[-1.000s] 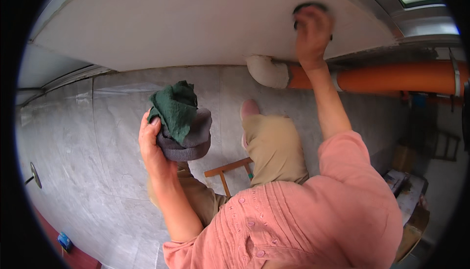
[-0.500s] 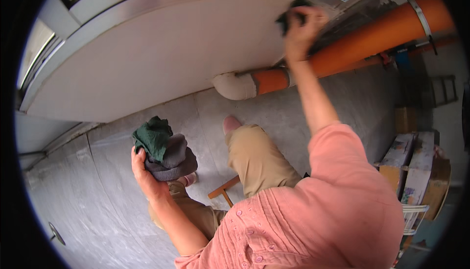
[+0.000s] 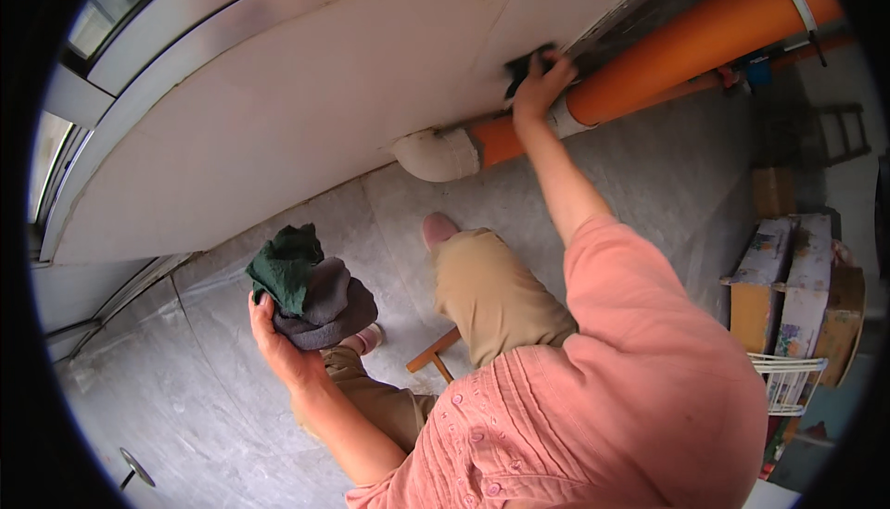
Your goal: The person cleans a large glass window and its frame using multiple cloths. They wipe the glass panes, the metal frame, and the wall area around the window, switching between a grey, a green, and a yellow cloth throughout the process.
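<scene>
My left hand [image 3: 281,342] is closed round bundled cloths, a dark green cloth [image 3: 286,268] on top of a dark grey cloth [image 3: 329,305]. It holds them above the floor, to the left of my legs. Farther up, my right hand [image 3: 542,87] presses a dark cloth [image 3: 525,70] against the pale wall panel [image 3: 324,82], close to its right edge. The fingers are bent over that cloth and hide part of it. Just beside the right wrist runs a thick orange pipe [image 3: 695,31].
A white pipe elbow [image 3: 436,155] joins the orange pipe at the wall's foot. Stacked cardboard boxes [image 3: 802,277] and a white wire rack [image 3: 788,384] stand at the right. A wooden T-shaped handle [image 3: 433,351] lies near my feet on the grey floor [image 3: 232,379].
My right hand has slid the dark cloth down and left along the wall, from the upper frame toward the pipe. The left hand keeps its bundle almost in place.
</scene>
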Motion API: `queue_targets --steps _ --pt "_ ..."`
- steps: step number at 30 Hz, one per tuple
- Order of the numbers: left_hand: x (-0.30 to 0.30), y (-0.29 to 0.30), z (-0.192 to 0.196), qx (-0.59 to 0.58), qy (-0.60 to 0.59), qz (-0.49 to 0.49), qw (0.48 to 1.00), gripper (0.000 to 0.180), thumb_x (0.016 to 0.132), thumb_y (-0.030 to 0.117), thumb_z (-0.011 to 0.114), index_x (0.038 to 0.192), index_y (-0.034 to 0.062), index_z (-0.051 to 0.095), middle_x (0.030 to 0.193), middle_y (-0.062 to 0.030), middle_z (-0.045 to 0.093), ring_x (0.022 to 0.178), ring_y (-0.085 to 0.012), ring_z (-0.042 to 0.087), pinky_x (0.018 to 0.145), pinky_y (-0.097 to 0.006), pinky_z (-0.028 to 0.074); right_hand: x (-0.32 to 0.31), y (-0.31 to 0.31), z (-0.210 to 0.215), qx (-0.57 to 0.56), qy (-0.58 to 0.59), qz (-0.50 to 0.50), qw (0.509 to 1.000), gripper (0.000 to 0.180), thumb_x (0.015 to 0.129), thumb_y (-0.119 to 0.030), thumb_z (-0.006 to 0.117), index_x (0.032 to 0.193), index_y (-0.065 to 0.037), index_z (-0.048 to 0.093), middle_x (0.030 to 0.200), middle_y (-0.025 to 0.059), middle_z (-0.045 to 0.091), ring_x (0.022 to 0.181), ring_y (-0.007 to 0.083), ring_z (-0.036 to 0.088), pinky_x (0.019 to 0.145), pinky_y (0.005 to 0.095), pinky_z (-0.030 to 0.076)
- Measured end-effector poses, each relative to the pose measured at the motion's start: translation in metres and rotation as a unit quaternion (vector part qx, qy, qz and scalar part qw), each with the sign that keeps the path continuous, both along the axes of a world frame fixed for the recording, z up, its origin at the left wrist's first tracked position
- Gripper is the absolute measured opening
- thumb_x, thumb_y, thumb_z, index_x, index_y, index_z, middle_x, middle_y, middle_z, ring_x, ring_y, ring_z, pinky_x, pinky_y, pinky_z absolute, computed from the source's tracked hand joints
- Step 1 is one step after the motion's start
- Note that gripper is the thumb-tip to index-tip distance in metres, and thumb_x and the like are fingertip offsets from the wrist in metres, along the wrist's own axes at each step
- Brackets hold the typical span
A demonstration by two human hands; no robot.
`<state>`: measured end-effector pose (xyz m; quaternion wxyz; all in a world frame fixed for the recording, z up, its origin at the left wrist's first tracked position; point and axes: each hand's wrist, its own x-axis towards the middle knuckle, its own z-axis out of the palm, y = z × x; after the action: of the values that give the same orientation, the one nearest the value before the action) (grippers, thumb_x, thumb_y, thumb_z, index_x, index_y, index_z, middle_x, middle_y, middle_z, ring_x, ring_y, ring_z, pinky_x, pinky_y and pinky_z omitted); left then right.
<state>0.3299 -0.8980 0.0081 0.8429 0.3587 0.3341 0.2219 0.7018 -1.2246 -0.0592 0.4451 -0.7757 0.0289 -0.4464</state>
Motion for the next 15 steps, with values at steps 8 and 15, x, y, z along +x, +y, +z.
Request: queue_targets --steps 8,15 --pt "-0.008 0.006 -0.012 0.001 -0.015 -0.014 1.000 0.026 0.095 0.023 0.054 0.117 0.0085 0.058 0.115 -0.0053 0.063 0.109 -0.0199 0.061 0.098 -0.036 0.047 0.022 -0.027 -0.130 0.441 0.278 0.075 0.850 0.029 0.090 -0.002 0.054 0.119 -0.003 0.056 0.120 0.0136 0.060 0.103 0.0250 0.059 0.092 0.0378 0.049" --pt "-0.007 0.004 -0.005 0.003 0.018 -0.006 1.000 0.029 0.094 0.023 0.052 0.119 0.0071 0.057 0.114 -0.0056 0.062 0.108 -0.0192 0.059 0.096 -0.035 0.047 -0.048 0.104 -0.199 0.152 0.425 0.221 0.865 0.026 0.075 -0.011 0.071 0.098 0.000 0.069 0.103 0.0195 0.069 0.097 0.0335 0.066 0.089 0.0419 0.050"
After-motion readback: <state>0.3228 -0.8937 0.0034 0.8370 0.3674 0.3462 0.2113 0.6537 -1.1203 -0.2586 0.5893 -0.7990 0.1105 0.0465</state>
